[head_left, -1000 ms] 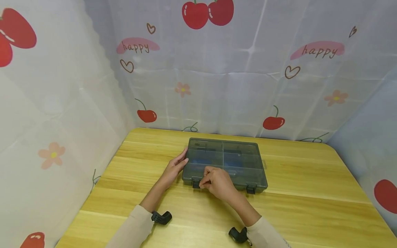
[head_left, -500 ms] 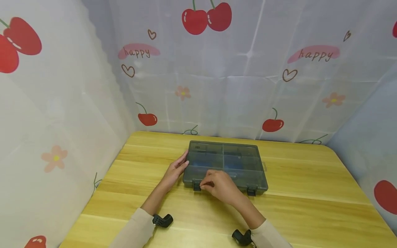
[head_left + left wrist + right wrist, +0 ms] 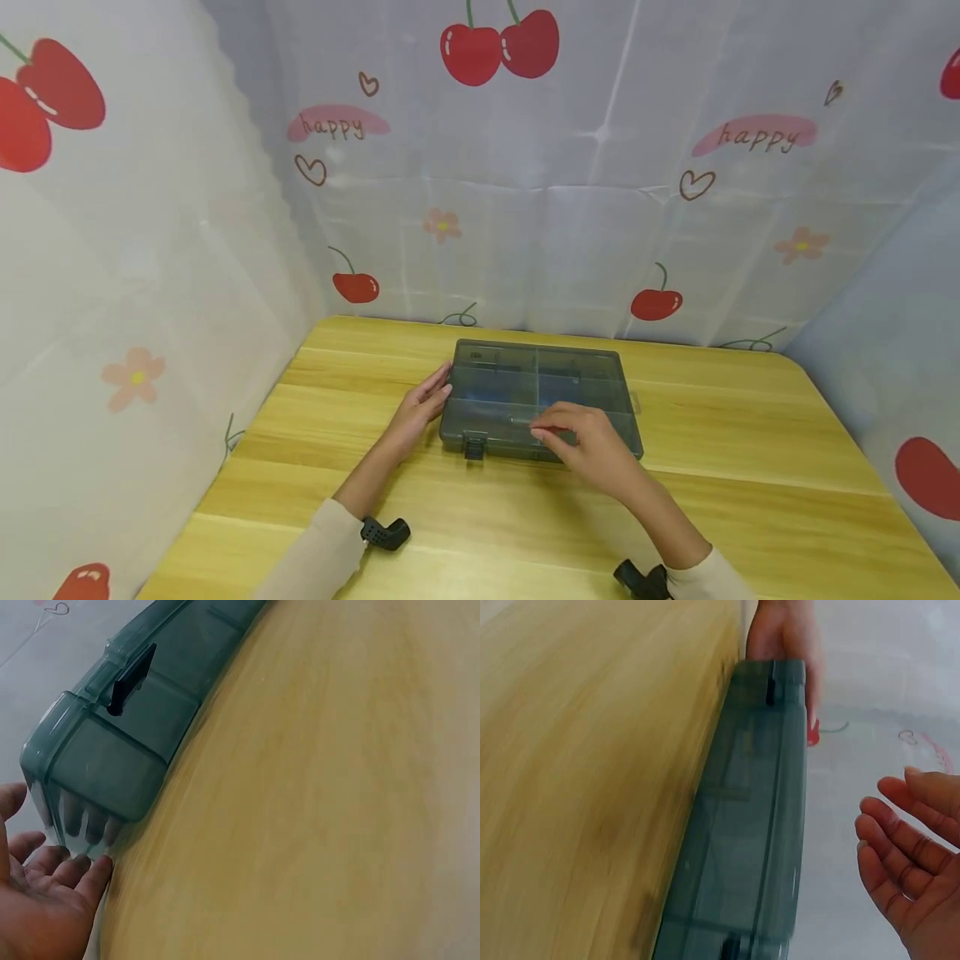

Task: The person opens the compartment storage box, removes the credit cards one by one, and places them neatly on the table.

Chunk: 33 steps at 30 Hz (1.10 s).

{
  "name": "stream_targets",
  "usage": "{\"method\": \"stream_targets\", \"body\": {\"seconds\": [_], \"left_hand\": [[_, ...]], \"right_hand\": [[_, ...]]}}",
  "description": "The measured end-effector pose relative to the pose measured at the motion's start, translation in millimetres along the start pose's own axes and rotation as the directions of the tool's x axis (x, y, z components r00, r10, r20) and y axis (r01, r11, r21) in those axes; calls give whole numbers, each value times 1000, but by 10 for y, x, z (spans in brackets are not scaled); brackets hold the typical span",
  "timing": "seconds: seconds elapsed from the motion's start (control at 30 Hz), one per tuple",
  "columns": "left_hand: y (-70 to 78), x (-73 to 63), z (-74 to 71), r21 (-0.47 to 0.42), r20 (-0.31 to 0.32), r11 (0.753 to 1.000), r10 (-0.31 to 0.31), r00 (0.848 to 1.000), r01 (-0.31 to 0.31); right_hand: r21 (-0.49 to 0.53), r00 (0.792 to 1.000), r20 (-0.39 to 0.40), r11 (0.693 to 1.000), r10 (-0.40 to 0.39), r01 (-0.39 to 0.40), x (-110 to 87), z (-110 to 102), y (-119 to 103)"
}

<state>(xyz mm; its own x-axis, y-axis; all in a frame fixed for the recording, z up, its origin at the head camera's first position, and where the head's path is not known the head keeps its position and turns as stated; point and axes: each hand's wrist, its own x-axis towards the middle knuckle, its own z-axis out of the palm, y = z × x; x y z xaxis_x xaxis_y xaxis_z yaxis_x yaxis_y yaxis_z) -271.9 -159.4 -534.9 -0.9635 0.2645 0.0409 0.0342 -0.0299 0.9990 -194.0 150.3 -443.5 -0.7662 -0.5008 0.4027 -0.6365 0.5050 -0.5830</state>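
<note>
A translucent grey-green compartment box [image 3: 495, 379] lies flat on the table with its lid down. My left hand [image 3: 416, 414] rests against its left side; in the left wrist view the fingers [image 3: 71, 870] touch the corner. Over the front of the lid, my right hand [image 3: 588, 442] hovers with fingers loosely bent, and the right wrist view shows nothing in it. A dark latch [image 3: 474, 447] sits at the front left and juts outward in the left wrist view. The second latch [image 3: 730, 948] is hidden behind my right hand in the head view. Blurred blue shapes show through the lid.
The box stands near the back of a wooden table [image 3: 360, 350]. Behind it and at both sides hangs a white curtain [image 3: 525, 233] printed with cherries. Black wrist cameras [image 3: 386, 533] are strapped at both sleeves.
My right hand has left the front-left latch, moving right and lifting above the lid. My left hand stays at the box's left side. The box has barely moved.
</note>
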Motion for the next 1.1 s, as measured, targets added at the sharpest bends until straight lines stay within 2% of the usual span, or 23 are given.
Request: {"method": "stream_targets", "body": {"seconds": [0.1,0.23,0.47,0.57,0.67,0.87,0.97,1.1], "left_hand": [[49,-50,-50,14,4,1000,-8,1000,8],[127,-165,-115,42,32,999,-22,999,21],[218,-466,-221,67,22,993,-97,995,95],[226,-572,-221,67,61,988,-142,988,138],[230,-645,-191,67,99,983,-177,979,171],[234,-756,-89,65,159,983,-178,971,170],[235,-791,-37,70,187,984,-176,966,166],[257,-812,29,81,191,984,-173,966,160]], "right_hand": [[-41,997,-74,999,17,-20,-107,-127,53],[-76,985,-144,991,96,-108,-273,-276,126],[-98,941,-260,964,216,-248,-613,-430,303],[-91,919,-282,946,275,-311,-758,-464,370],[-46,898,-259,924,355,-379,-860,-495,421],[69,852,-161,867,498,-494,-984,-501,465],[118,826,-94,830,556,-545,-1004,-490,457],[170,793,-1,782,609,-600,-986,-477,445]]}}
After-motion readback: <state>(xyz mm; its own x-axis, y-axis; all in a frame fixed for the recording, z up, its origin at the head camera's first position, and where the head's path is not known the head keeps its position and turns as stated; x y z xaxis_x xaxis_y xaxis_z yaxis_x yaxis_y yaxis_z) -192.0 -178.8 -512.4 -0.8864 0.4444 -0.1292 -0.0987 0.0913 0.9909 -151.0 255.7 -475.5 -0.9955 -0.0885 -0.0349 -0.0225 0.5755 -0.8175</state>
